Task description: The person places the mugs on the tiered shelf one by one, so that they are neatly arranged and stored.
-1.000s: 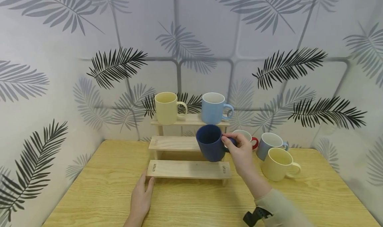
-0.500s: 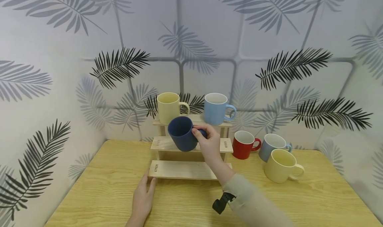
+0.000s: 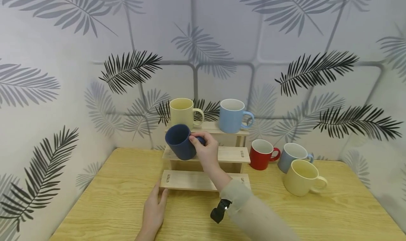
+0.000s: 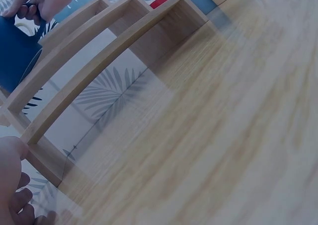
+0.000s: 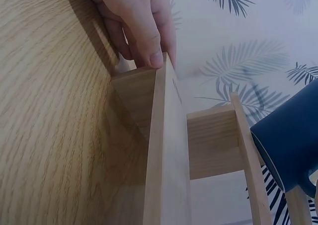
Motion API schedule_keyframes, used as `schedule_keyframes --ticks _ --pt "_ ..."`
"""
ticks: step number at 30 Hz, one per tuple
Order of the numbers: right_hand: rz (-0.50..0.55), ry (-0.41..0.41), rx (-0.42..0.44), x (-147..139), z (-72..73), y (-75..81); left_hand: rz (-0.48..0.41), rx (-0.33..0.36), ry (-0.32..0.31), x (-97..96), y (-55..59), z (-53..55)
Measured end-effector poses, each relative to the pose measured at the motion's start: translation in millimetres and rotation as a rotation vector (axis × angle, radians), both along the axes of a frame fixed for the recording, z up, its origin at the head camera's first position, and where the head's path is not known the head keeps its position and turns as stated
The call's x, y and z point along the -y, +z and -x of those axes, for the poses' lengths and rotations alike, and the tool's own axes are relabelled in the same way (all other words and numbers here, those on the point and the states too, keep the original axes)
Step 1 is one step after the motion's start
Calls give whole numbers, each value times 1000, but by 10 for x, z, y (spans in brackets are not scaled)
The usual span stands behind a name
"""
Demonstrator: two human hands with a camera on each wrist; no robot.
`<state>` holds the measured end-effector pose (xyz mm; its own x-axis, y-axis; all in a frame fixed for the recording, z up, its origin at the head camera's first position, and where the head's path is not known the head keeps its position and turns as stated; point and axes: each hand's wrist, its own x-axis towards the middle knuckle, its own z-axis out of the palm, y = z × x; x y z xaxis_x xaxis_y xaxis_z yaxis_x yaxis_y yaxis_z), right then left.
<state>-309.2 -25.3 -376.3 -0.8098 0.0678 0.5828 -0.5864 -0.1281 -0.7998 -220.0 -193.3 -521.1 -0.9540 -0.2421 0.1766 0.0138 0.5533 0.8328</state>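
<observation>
My right hand pinches the handle of a dark blue mug, mouth up and tilted to the left. The mug overlaps the left end of the middle step of a three-step wooden stand; in the right wrist view its base is right at the edge of that step. With my left hand I hold the left end of the lowest step, the thumb on its front corner and the fingers round the side. A yellow mug and a light blue mug stand on the top step.
Right of the stand, a red mug, a grey-blue mug and another yellow mug stand on the wooden table. Behind is a wall with a leaf pattern.
My right hand has carried the dark blue mug leftward and slightly up, from the stand's right side to over the middle step's left end. The red mug has come into full view. My left hand stays at the stand.
</observation>
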Motion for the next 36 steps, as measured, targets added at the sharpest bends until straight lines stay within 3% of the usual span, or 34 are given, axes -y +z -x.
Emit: schedule_keyframes --ticks 7,19,33,36 --pt "-19 -36 17 20 -27 37 2 6 -1 -25 -1 -3" --pt "53 -6 75 -8 69 -97 7 8 4 -27 -2 6" --pt "-16 -25 85 -22 91 -73 6 13 1 -8 2 9" --pt "-18 -2 105 -25 168 -152 12 1 3 2 -9 7"
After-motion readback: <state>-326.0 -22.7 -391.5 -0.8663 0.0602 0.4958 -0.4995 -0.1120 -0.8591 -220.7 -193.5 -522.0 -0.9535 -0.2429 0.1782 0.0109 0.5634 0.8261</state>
